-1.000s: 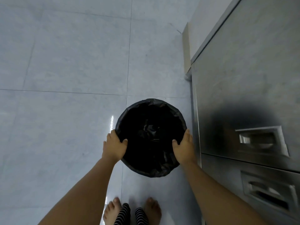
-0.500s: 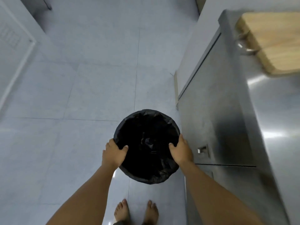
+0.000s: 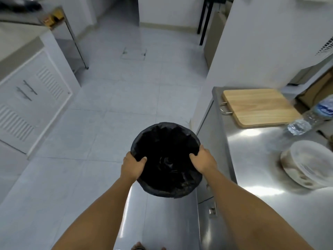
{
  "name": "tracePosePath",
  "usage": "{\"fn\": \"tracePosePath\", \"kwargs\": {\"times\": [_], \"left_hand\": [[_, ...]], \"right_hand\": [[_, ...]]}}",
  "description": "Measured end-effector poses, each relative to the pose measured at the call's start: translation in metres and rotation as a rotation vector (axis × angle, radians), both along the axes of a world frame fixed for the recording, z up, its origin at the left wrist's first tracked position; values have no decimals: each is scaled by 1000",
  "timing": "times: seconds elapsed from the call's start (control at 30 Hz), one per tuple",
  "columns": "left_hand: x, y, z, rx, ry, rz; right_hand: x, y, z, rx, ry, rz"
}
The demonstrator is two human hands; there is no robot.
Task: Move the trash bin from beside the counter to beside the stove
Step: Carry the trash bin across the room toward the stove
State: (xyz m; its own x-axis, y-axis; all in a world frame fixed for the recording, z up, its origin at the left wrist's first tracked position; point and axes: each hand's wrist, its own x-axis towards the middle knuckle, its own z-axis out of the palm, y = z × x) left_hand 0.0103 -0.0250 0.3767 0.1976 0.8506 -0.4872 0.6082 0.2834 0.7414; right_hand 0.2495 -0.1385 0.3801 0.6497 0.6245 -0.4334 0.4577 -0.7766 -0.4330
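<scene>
We hold the trash bin [image 3: 165, 157] with both hands. Our left hand [image 3: 132, 166] grips the rim on one side and our right hand [image 3: 203, 162] grips the other side, thumbs inside on the black bag. The bin sits in the lower middle of the frame, just beside the steel bench [image 3: 270, 170] on the right.

The bag looks thin and slippery, so we think the rim could slide out of our grip. The bin could also bump the bench edge, since it is so near.

On the bench we see a bowl [image 3: 310, 165], then a bottle [image 3: 311, 116] and a wooden board [image 3: 259, 107]. The pale tiled floor [image 3: 126, 98] runs up the frame, with a white cupboard [image 3: 34, 98] at left. We cannot see a stove.
</scene>
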Motion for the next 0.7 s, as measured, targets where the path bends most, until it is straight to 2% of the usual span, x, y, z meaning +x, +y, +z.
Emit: {"fn": "tracePosePath", "kwargs": {"times": [0.17,0.37,0.7], "left_hand": [[4,14,32,35,-68,15],[3,58,12,-39,-75,43],[44,210,13,-38,-56,-36]], "right_hand": [[5,17,18,35,-34,20],[1,50,1,-13,4,6],[41,181,13,31,19,-74]]}}
